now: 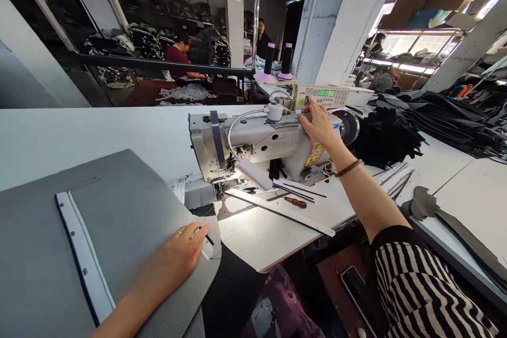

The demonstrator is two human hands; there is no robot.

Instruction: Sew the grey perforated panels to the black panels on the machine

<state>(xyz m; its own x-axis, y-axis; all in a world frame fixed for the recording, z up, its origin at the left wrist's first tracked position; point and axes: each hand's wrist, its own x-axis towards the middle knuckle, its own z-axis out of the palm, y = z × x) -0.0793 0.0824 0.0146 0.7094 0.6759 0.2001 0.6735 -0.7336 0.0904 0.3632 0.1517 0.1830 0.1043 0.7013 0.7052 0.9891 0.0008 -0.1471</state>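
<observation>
The fingers of the left hand (182,251) curl nearly together over the grey panel (130,211); whether they pinch it I cannot tell; a white piece (206,250) shows beside their tips; the right hand's (319,124) fingers, loosely spread and empty, reach the control panel (335,97); below them sits the sewing machine (257,140).

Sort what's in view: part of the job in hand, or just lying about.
Job in hand:
gray textile panel, left hand on it
sewing machine
control panel, right hand at its buttons

Apparently just lying about:
brown-handled tool
smartphone
black fabric pile
</observation>
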